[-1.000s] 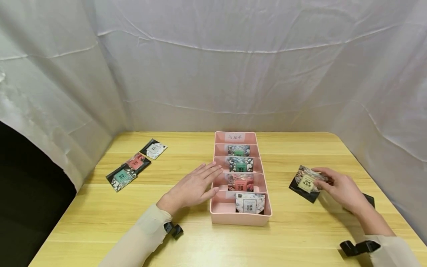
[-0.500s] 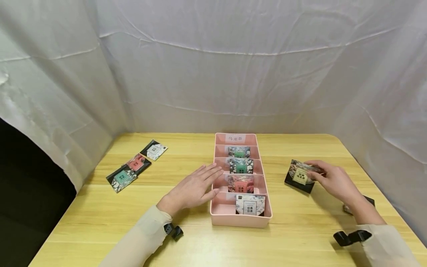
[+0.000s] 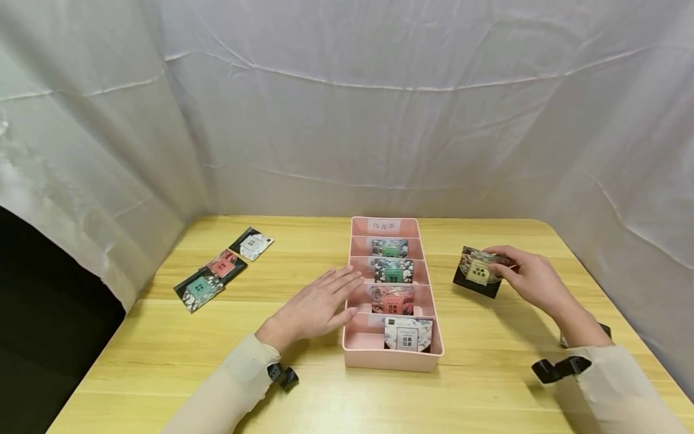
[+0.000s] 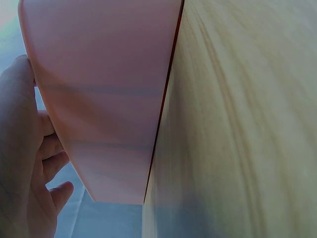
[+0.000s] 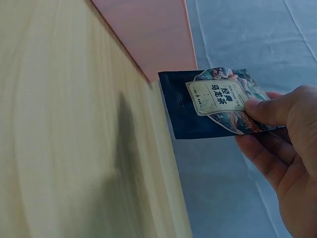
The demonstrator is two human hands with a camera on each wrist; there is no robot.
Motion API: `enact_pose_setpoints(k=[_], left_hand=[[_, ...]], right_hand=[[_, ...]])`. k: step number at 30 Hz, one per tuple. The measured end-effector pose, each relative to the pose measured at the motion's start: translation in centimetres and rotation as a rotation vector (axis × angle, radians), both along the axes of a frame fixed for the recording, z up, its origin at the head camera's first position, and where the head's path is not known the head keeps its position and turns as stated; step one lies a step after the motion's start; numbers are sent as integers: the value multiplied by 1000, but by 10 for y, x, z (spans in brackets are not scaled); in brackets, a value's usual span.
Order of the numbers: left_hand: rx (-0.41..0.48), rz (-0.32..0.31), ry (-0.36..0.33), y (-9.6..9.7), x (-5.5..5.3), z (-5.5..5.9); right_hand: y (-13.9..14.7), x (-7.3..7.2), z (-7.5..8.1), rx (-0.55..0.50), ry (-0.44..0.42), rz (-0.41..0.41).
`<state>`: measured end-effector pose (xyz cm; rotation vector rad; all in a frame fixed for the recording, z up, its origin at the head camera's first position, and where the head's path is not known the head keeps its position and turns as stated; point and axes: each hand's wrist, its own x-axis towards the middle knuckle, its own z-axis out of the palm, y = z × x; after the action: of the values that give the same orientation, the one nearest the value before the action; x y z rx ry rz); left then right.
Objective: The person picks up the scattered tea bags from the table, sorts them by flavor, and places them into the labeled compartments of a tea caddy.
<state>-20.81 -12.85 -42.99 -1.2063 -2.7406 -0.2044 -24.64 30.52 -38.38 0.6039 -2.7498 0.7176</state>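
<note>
My right hand [image 3: 534, 280] pinches a dark tea sachet with a yellow label [image 3: 477, 271] between thumb and fingers, to the right of the pink divided box [image 3: 391, 360]. In the right wrist view the sachet [image 5: 210, 104] is held up over the table, its printed front showing. My left hand [image 3: 317, 304] rests with straight fingers along the box's left rim, fingertips over the edge; the left wrist view shows the fingers [image 4: 54, 163] at that rim. Sachets stand in the box: a white one [image 3: 408, 335], a red one [image 3: 393, 301] and two green-labelled ones [image 3: 393, 271]. The farthest compartment shows a paper label [image 3: 384, 226].
At the left of the wooden table [image 3: 303, 398] lie a white sachet [image 3: 252, 243], a red sachet [image 3: 225, 265] and a green sachet [image 3: 199, 292], partly overlapping. Another dark sachet [image 3: 604, 330] is mostly hidden behind the right forearm. A pale curtain [image 3: 379, 120] surrounds the table.
My right hand has moved left and away from me with the yellow-labelled sachet, toward the box. The left hand has stayed at the box's rim.
</note>
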Motion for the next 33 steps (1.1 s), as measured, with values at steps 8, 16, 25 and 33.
enact_pose_setpoints(k=[8, 16, 25, 33], left_hand=[[9, 1, -3, 0, 0, 0], [10, -1, 2, 0, 0, 0], [15, -10, 19, 1, -1, -1], [10, -6, 9, 0, -1, -1]], right_hand=[[-10, -11, 6, -18, 38, 39], [-25, -22, 15, -31, 51, 22], [-41, -34, 25, -41, 52, 35], [-57, -47, 28, -49, 35, 53]])
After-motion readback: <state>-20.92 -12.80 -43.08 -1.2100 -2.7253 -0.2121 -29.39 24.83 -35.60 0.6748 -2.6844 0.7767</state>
